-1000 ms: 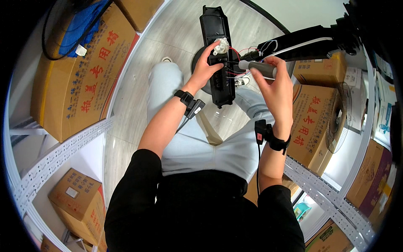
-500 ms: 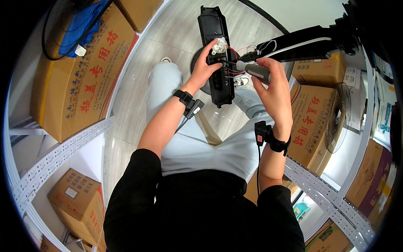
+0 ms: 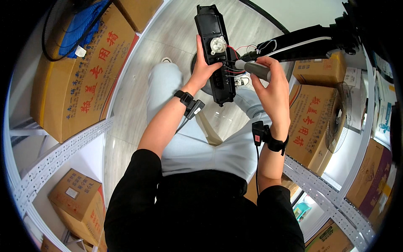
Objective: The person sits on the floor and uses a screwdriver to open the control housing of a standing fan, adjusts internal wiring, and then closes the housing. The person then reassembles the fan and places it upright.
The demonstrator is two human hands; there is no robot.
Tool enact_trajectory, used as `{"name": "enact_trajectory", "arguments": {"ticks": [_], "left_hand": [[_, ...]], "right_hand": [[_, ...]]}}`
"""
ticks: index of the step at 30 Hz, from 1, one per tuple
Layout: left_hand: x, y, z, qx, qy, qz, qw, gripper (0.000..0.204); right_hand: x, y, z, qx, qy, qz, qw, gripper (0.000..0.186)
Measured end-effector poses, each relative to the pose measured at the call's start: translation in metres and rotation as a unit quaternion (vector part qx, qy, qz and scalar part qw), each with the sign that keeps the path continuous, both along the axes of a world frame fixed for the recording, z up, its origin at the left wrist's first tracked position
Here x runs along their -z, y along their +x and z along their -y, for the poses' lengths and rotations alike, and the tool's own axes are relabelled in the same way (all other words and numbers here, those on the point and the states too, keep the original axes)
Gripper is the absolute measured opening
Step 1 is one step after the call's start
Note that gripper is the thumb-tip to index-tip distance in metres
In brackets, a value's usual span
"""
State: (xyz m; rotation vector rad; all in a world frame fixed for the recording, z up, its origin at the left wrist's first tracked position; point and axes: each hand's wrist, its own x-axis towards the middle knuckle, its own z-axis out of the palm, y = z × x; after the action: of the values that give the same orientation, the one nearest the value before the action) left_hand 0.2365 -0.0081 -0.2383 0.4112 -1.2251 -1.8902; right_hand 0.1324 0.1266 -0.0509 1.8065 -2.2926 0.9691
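My left hand grips a long black plastic housing by its left edge, thumb across its face and forefinger along its side. A round whitish plastic part sits on that face, with red wires leading off to the right. In my right hand is a screwdriver with a grey handle; its shaft points left at the housing, beside my left thumb. The tip is too small to tell whether it touches a screw. Thin wires run between the housing and the black arm-like stand.
Cardboard boxes stand on the left metal shelf. To the right are another box, a fan's wire guard and a second perforated shelf rail. A black round base stands on the floor behind the housing.
My left forefinger has moved off the round whitish part to the housing's side. The housing has shifted slightly up and left, and my right hand with the screwdriver has moved slightly left.
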Motion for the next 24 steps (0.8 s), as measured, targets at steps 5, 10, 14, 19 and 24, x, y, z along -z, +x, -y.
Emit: {"name": "enact_trajectory", "arguments": {"ticks": [5,10,14,19,24], "left_hand": [[0.015,-0.003,0.0,-0.017,0.015,0.014,1.0,0.12],[0.022,-0.006,0.005,0.012,0.05,-0.004,0.999,0.103],[0.022,-0.006,0.003,0.006,0.076,0.006,0.997,0.078],[0.023,-0.004,0.003,0.013,0.083,0.004,0.996,0.07],[0.021,-0.005,0.002,-0.008,0.07,0.0,0.998,0.072]], "right_hand": [[-0.008,0.012,0.003,0.154,0.108,0.085,0.978,0.036],[-0.008,0.012,0.002,0.14,0.088,0.075,0.983,0.035],[0.0,0.007,0.0,0.032,0.022,0.025,0.999,0.036],[-0.009,0.017,0.002,0.149,0.113,0.088,0.978,0.039],[-0.005,0.013,0.0,0.172,0.109,0.083,0.976,0.041]]}}
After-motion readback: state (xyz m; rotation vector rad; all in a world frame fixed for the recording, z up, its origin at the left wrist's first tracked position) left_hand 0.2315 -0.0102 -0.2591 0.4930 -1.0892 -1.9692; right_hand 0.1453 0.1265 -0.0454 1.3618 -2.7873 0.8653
